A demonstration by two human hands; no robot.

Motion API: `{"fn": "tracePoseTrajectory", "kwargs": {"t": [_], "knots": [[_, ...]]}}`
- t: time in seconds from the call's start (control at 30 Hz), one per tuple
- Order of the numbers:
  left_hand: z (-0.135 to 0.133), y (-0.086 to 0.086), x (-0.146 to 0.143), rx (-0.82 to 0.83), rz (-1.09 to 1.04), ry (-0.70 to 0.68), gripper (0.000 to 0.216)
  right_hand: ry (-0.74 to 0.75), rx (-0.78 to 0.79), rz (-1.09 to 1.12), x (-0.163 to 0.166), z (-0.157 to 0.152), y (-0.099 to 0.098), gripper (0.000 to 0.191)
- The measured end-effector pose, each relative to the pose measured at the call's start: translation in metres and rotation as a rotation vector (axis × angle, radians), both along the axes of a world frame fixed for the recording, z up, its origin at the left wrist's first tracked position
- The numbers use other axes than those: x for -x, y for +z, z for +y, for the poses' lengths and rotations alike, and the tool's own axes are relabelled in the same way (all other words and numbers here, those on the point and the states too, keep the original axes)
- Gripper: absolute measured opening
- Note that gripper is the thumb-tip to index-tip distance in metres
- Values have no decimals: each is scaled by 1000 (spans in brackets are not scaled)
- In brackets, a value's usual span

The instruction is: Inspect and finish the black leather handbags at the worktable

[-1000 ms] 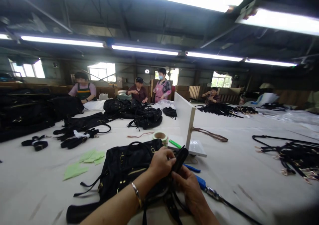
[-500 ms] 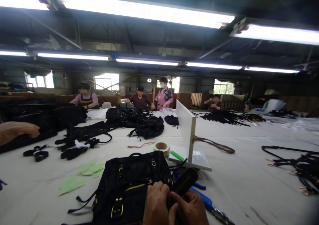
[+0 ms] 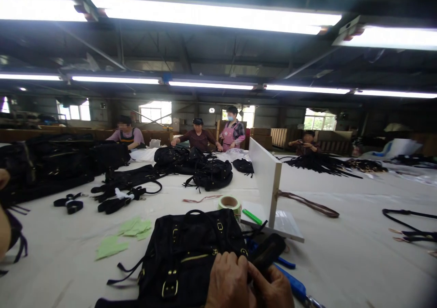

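Note:
A black bag (image 3: 184,253) with gold buckles lies on the white table (image 3: 341,262) right in front of me. My left hand (image 3: 228,283) and my right hand (image 3: 273,287) sit together at the bottom edge, fingers closed around a black strap end (image 3: 268,251) that sticks up to the right. Both hands are partly cut off by the frame.
A white upright board (image 3: 268,180) on a base stands behind the bag, beside a tape roll (image 3: 229,203) and a green marker (image 3: 251,216). A blue-handled tool (image 3: 290,283) lies to the right. Green paper pieces (image 3: 134,227), black straps and bags cover the left. Several people work at the far side.
The view has tilted up and turned left, so my hands have dropped to the bottom edge. They still hold the black strap end. A person's arm has come in at the far left.

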State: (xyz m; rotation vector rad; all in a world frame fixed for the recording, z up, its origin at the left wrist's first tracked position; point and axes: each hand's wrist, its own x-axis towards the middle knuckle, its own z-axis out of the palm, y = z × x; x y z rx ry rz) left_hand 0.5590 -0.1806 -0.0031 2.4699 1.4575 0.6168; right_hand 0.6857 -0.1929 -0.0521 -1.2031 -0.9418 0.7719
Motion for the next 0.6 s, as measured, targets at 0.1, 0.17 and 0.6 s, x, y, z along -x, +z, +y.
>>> {"fn": "tracePoseTrajectory", "kwargs": {"t": [0.1, 0.17, 0.6], "knots": [[-3, 9, -1, 107, 90, -14, 37, 57, 38, 56, 1, -4, -1, 44], [-5, 15, -2, 173, 131, -26, 40, 28, 40, 85, 4, -6, 0, 45], [-10, 2, 19, 38, -131, -54, 29, 20, 40, -214, -3, -6, 32, 40]]}}
